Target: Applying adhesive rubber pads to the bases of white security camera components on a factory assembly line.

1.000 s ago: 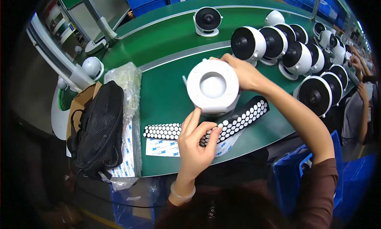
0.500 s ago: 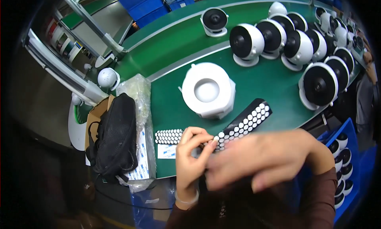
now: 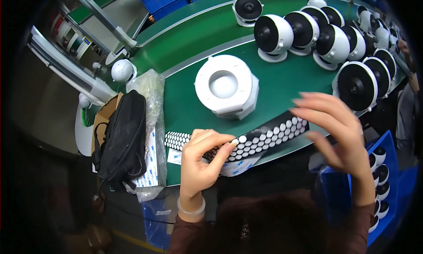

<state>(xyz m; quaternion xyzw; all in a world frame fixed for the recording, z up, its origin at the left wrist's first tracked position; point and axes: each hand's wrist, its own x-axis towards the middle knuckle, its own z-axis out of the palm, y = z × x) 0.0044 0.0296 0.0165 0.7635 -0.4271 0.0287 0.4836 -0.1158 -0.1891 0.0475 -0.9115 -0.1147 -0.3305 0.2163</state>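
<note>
A long black strip (image 3: 269, 140) with rows of white round pads lies across the front of the green bench, tilted up toward the right. My left hand (image 3: 198, 159) is closed on it, thumb and forefinger pinched near its middle; a white pad shows right beside the fingertips. My right hand (image 3: 339, 130) hovers at the strip's right end, fingers spread and empty, somewhat blurred. Under the strip sticks out a white backing sheet (image 3: 240, 167) with blue print. Beyond the strip stands a white block with a round hollow (image 3: 205, 88) on top.
Several white fan-like units with black round fronts (image 3: 302, 28) stand at the back right. A blue bin (image 3: 390, 166) at the right holds more. On the left are a black mesh bag (image 3: 125, 135), a cardboard box (image 3: 105, 115) and clear plastic wrap (image 3: 147, 88).
My right hand has swung from beside the left hand out to the strip's right end, its fingers now spread. The left hand stays at the strip, while the whole view has shifted slightly.
</note>
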